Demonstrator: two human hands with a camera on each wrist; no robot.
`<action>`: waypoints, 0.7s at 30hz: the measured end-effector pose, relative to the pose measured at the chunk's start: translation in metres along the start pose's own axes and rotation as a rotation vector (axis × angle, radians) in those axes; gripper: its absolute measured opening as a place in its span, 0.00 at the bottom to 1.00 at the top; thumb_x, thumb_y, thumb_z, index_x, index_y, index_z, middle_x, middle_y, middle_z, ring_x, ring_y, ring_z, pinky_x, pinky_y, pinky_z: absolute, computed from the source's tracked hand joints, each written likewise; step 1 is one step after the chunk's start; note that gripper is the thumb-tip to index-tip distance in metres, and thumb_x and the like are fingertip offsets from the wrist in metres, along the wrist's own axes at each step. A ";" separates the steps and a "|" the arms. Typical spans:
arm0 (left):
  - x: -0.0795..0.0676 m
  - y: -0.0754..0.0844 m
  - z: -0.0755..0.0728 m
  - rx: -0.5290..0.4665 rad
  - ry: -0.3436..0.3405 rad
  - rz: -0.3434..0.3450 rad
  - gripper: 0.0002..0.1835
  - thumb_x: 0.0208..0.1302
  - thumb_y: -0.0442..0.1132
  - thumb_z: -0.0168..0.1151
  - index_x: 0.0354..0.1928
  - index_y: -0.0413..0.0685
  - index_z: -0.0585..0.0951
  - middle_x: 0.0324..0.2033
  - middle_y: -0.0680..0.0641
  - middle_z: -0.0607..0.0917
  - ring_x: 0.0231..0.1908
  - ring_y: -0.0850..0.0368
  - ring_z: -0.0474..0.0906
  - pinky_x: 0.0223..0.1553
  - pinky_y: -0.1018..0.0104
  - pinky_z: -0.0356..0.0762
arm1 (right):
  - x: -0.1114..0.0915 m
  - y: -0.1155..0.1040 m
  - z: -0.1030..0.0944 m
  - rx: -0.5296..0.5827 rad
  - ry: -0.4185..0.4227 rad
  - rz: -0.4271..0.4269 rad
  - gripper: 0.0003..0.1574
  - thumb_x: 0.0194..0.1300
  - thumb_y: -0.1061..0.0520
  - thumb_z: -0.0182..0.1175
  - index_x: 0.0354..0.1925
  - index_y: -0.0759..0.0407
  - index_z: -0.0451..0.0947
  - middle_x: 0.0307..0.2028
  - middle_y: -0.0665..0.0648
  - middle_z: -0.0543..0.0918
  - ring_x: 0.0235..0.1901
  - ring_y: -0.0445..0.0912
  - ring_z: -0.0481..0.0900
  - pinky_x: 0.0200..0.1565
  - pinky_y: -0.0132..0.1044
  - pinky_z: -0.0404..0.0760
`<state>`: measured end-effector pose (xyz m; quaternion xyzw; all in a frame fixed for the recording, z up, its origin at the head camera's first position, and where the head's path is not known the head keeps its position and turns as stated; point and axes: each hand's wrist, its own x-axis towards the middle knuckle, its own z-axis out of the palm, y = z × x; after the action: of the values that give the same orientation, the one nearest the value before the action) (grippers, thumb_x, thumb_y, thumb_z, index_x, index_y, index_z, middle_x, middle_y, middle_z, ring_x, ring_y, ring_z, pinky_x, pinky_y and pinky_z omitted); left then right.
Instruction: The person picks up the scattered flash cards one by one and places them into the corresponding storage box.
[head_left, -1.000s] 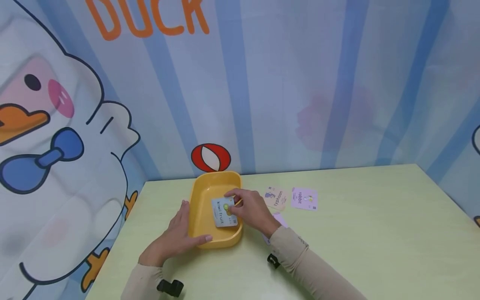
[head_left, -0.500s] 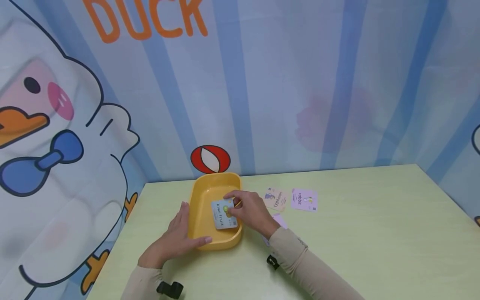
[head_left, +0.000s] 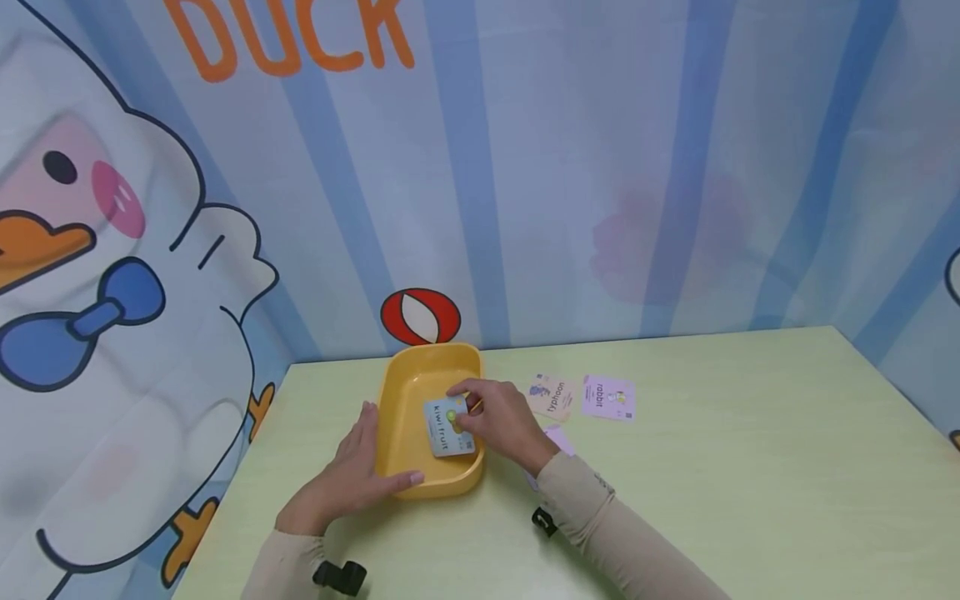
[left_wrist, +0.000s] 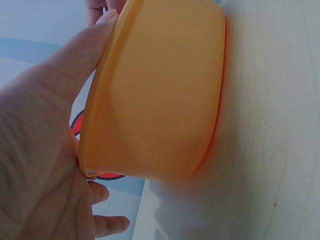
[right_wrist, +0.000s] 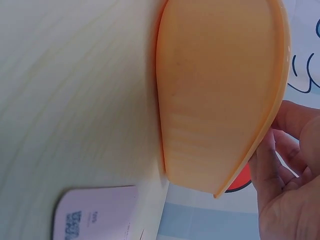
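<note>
In the head view a pale blue flashcard (head_left: 442, 435) printed "kiwi fruit" is in a yellow tray (head_left: 405, 475). My right hand (head_left: 508, 421) reaches over the tray's right rim and pinches the card's right side between thumb and fingers. Whether the card touches the tray floor, I cannot tell. My left hand (head_left: 347, 477) lies along the tray's left side, its fingers extended and its thumb on the near rim. The left wrist view shows that thumb (left_wrist: 82, 57) against the rim of the tray (left_wrist: 160, 100). In the right wrist view the tray wall hides the card.
Right of the tray lie an orange "typhoon" card (head_left: 552, 396) and a purple "rabbit" card (head_left: 609, 398). Another purple card (head_left: 559, 437) is partly covered by my right wrist. A duck-print backdrop (head_left: 555, 167) stands behind the pale table (head_left: 750, 467).
Both hands, the card and the tray keep practically the same positions. Only a slight shift of the head view shows.
</note>
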<state>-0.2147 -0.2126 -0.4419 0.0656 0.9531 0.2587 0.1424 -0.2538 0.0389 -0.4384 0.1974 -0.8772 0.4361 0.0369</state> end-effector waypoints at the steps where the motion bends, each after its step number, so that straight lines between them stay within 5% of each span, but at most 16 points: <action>1: 0.000 0.000 0.000 0.000 0.000 0.000 0.74 0.53 0.73 0.67 0.80 0.41 0.29 0.80 0.39 0.31 0.79 0.33 0.34 0.73 0.30 0.46 | 0.000 0.000 0.000 -0.003 0.000 -0.001 0.19 0.63 0.60 0.69 0.53 0.52 0.85 0.31 0.48 0.83 0.32 0.39 0.81 0.35 0.31 0.82; 21: 0.001 0.000 0.000 -0.015 0.001 -0.001 0.74 0.52 0.74 0.67 0.80 0.42 0.30 0.80 0.39 0.31 0.79 0.34 0.35 0.73 0.30 0.48 | 0.000 -0.003 0.009 -0.113 0.037 -0.068 0.20 0.65 0.57 0.70 0.55 0.49 0.85 0.40 0.50 0.88 0.33 0.39 0.84 0.39 0.28 0.84</action>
<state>-0.2155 -0.2128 -0.4417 0.0638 0.9513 0.2657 0.1426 -0.2514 0.0299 -0.4415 0.2166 -0.8924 0.3878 0.0792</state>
